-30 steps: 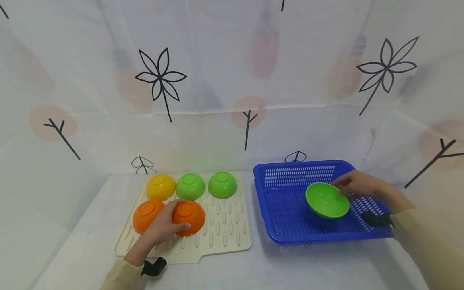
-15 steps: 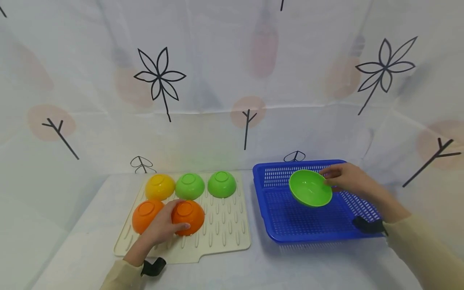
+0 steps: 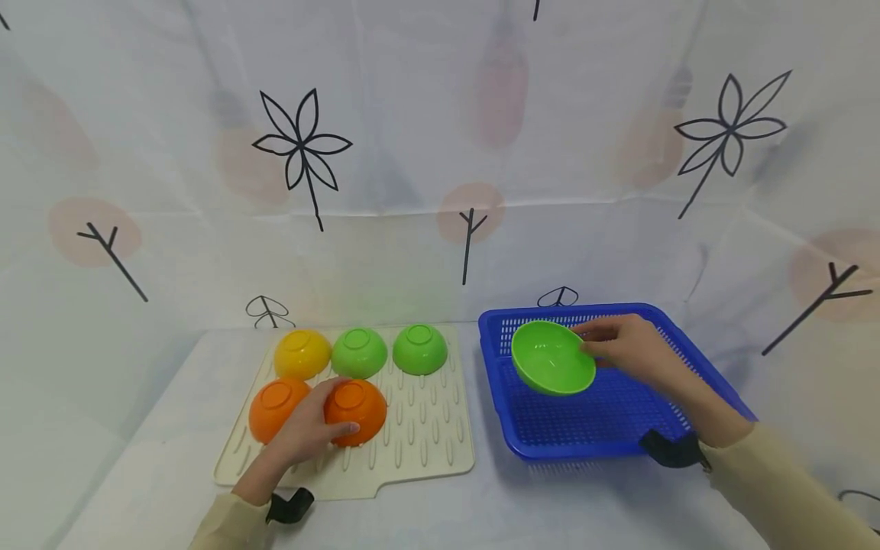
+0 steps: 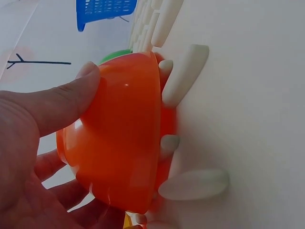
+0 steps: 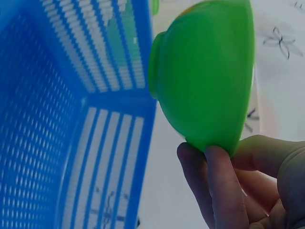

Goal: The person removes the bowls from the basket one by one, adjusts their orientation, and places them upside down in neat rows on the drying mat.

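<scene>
My right hand [image 3: 629, 347] pinches the rim of a green bowl [image 3: 552, 359], thumb inside and fingers outside, holding it tilted above the left part of a blue plastic basket [image 3: 509, 435]. The right wrist view shows this bowl [image 5: 209, 71] side-on beside the basket wall. My left hand [image 3: 312, 428] grips an upside-down orange bowl [image 3: 360, 412] on a cream ribbed drying mat [image 3: 426, 428]. In the left wrist view the thumb and fingers spread round the orange bowl [image 4: 119, 129], its rim down on the mat's ridges.
Upside down on the mat are a second orange bowl [image 3: 275, 405], a yellow bowl [image 3: 302, 354] and two green ones, the left green bowl [image 3: 360, 353] and the right green bowl [image 3: 420, 350]. A patterned white curtain [image 3: 399, 153] hangs behind the white table [image 3: 158, 458].
My right hand has lifted the green bowl and carried it left across the basket. The left hand has stayed on the orange bowl.
</scene>
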{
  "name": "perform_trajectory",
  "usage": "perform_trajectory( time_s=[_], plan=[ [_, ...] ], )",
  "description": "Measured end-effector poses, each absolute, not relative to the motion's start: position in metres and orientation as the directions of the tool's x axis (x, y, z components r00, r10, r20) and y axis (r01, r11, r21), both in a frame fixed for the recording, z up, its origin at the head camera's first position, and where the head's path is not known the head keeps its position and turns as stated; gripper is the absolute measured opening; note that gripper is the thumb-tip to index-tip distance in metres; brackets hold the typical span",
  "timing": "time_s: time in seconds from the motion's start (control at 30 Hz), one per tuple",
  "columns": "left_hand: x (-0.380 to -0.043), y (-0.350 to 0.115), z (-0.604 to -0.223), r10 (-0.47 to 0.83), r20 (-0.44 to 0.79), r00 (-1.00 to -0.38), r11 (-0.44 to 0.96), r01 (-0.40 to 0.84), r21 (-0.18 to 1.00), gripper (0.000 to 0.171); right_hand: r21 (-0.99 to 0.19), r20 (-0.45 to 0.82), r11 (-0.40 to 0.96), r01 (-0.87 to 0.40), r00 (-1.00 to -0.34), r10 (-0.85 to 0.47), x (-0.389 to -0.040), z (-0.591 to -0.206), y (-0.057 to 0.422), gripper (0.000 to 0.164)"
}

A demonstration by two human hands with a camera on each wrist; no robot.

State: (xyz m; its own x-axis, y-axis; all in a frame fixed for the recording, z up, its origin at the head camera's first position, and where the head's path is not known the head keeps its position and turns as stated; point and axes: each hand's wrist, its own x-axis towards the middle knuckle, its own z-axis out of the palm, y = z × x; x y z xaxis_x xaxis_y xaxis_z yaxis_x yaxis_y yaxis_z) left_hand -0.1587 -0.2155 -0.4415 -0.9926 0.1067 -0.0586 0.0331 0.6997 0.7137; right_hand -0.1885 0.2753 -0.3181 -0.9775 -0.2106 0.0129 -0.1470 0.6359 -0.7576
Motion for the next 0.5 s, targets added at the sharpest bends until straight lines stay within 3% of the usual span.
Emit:
perform_trajectory(
  time_s=[0.5],
  plan=[
    [-0.159,-0.215,-0.441,0.103,-0.062,-0.993,0.704,0.029,0.710,0.076,-0.830,0.021,0.534,-0.163,-0.965,-0.262,-0.171,-0.332,0.198,0.027]
  ],
)
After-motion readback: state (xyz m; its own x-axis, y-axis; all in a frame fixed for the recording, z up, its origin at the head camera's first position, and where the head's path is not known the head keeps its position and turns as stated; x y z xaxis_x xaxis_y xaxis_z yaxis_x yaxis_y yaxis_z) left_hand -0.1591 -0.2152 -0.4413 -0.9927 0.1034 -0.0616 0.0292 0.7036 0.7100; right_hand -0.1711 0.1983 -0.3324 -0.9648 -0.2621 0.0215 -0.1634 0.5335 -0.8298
